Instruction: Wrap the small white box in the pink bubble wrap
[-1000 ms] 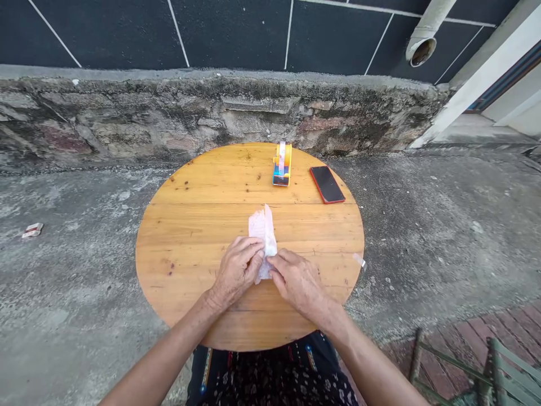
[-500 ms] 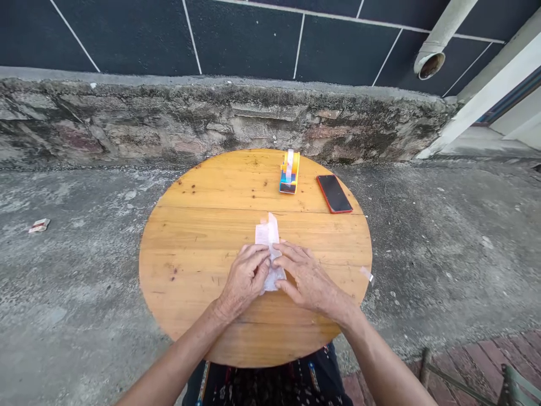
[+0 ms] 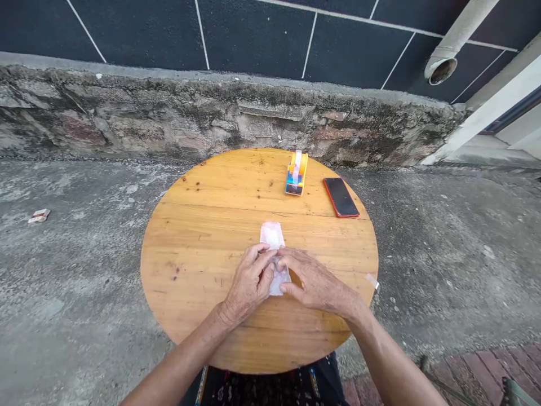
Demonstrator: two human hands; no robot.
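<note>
Left hand and right hand pinch crumpled white-pink wrapper.

**Smooth wood, rough concrete**

The round honey-coloured wooden table is smooth and satin. The thin white crumpled wrapper looks matt and crinkled. The yellow-and-blue plastic tape dispenser shines, the red-edged black phone is glossy, and the grey concrete ground is rough.

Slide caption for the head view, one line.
Left hand and right hand pinch folded white paper on a round wooden table; tape dispenser and phone beyond.
</note>
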